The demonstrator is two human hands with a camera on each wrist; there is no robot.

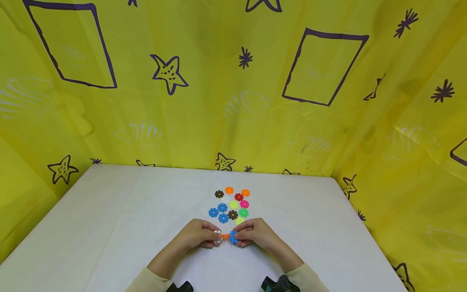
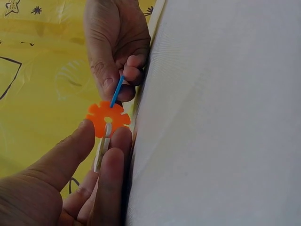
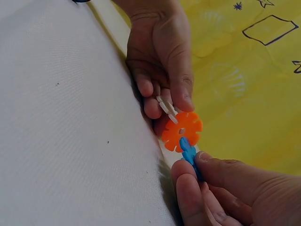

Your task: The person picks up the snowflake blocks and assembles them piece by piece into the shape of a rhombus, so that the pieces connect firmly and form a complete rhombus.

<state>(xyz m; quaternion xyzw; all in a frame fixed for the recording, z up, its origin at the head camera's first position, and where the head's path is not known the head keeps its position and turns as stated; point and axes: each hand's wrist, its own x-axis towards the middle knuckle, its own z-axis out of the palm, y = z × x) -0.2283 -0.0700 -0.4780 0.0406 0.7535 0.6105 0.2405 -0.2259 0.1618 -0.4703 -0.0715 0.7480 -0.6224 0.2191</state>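
Low over the near middle of the table [image 1: 109, 211], three slotted discs joined in a short chain between two hands. Left hand [image 1: 198, 234] pinching the white disc [image 1: 217, 236] edge-on between thumb and curled fingers; right hand [image 1: 255, 235] pinching the blue disc [image 1: 233, 237] the same way, fingers closed tight on it. Between them the orange disc [image 1: 226, 236], slotted onto both and held by neither, so gripped only through its neighbours, probably to keep the slots seated. Hands close together, knuckles near the tabletop. Just beyond, a loose pile [image 1: 231, 205] of more discs, lying flat, near the fingers but apart from them. Behind, a yellow curtain [image 1: 233, 101]. Nothing between hands and pile.
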